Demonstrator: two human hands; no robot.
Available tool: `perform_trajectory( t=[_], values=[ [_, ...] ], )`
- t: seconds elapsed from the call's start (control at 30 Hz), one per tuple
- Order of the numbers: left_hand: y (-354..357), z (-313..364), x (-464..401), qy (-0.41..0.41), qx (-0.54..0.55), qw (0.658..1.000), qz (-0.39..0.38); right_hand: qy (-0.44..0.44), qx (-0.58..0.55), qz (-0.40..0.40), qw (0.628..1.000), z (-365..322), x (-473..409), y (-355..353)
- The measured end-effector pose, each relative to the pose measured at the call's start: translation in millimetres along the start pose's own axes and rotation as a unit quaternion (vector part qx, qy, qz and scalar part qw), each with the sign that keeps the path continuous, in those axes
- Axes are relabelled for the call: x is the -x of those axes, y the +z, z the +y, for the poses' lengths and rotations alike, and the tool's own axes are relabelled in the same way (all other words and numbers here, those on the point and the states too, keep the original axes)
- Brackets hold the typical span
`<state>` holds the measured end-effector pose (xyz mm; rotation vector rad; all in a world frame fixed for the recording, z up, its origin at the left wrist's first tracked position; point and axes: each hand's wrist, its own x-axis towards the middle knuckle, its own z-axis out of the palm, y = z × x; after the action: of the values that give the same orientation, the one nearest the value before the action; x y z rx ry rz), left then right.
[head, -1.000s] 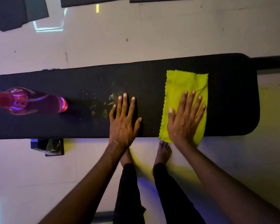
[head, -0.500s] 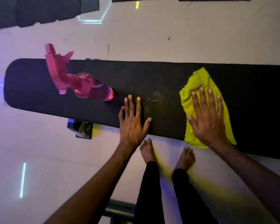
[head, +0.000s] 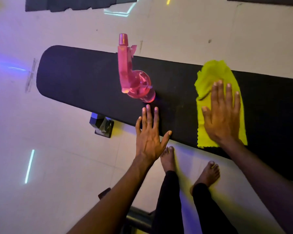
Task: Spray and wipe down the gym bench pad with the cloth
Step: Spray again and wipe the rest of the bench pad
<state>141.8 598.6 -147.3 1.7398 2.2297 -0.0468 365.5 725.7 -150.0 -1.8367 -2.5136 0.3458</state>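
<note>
Nearest the viewer, two bare feet [head: 205,176] stand on the pale floor [head: 57,166] at the near edge of the bench, below black trouser legs. The left hand [head: 150,137] lies flat and open, fingers spread, with its palm over the near edge of the black bench pad [head: 85,81] and its fingertips resting on the pad; it grasps nothing. The right hand [head: 222,115] is also flat, fingers extended and close together, pressing palm-down on the yellow cloth [head: 215,76]; it does not clench the fabric. The cloth lies directly under that hand and extends past it on all sides: a scalloped edge shows at the near side, and a bunched, wrinkled portion lies beyond the fingertips toward the far edge of the pad. The pink spray bottle [head: 135,81] stands on the pad just beyond the left fingertips, apart from them, with its nozzle pointing away toward the far edge. A dark bracket [head: 102,125] shows beneath the pad to the left. Dark mats [head: 71,4] lie on the floor farther off.
</note>
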Motion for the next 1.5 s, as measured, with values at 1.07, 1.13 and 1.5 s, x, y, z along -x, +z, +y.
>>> perform_trajectory(
  t=[1.07,1.13,1.5],
  values=[
    [4.4,-33.9,5.0,0.014,0.007,1.000,0.023,-0.106,0.037,-0.003,0.994,-68.5,-49.6,9.0],
    [4.8,-33.6,5.2,0.014,0.016,1.000,0.023,-0.008,0.032,0.022,0.999,-83.1,-18.8,15.5],
    [8.8,-40.0,4.3,0.030,0.014,0.999,0.037,-0.167,0.052,0.003,0.985,-55.0,-25.5,16.2]
  ],
)
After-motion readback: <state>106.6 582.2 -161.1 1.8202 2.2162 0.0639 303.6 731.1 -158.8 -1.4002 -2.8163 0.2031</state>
